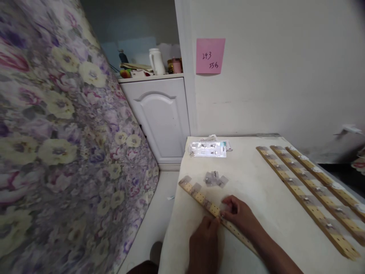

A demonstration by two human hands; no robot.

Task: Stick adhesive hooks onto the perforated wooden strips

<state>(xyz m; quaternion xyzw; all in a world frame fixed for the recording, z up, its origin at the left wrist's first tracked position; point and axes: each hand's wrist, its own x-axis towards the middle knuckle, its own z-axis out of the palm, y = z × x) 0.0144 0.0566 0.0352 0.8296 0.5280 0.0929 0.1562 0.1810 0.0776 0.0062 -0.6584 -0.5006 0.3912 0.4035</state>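
Evidently the white counter point(242, 167) carries the work. Well to the right of the drilled strip point(200, 197), three similar strips point(297, 190) lie with clear pieces along them. The drilled strip slants beneath both hands, other clear pieces on its far end. At its near edge the left hand point(203, 243) bends its fingertips; whether that grip pinches the wood, I cannot tell. Over it, the right hand point(241, 213) has thumb and forefinger drawn nearly together. Beyond it lie clear packets point(208, 149) and, nearer it, loose squares point(212, 178). The right grip appears to have one clear square point(227, 207): the step looks like setting it on the strip, and the next move calls for careful alignment.
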